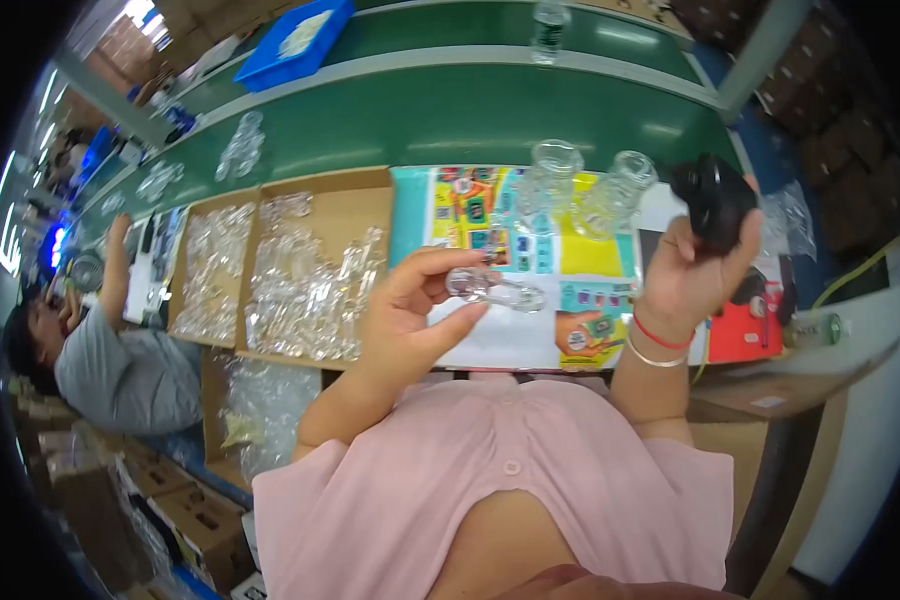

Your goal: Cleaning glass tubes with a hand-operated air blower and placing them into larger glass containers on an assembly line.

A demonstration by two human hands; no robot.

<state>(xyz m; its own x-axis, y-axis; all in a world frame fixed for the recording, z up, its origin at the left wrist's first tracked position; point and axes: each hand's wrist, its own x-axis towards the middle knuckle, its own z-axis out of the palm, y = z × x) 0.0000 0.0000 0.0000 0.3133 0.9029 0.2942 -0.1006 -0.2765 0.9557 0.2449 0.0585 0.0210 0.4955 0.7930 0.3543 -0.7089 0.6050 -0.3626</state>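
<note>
My left hand (407,310) pinches a small clear glass piece (515,294), with a rounded end near the fingers and a narrower part pointing right. It is held above the printed sheets on the table. Raised at the right, my right hand (670,275) grips a black handheld device (720,205) whose exact kind I cannot make out. Between the hands and a little farther off stand two large clear glass vessels, one wide-mouthed (552,180) and one beside it (615,195).
A cardboard tray (355,180) full of clear glass pieces lies left of the sheets. Farther back are a blue bin (260,72) and a clear bottle (548,35) on the green bench (420,110). A co-worker (130,370) sits at the left. A greenish bottle (815,331) lies right.
</note>
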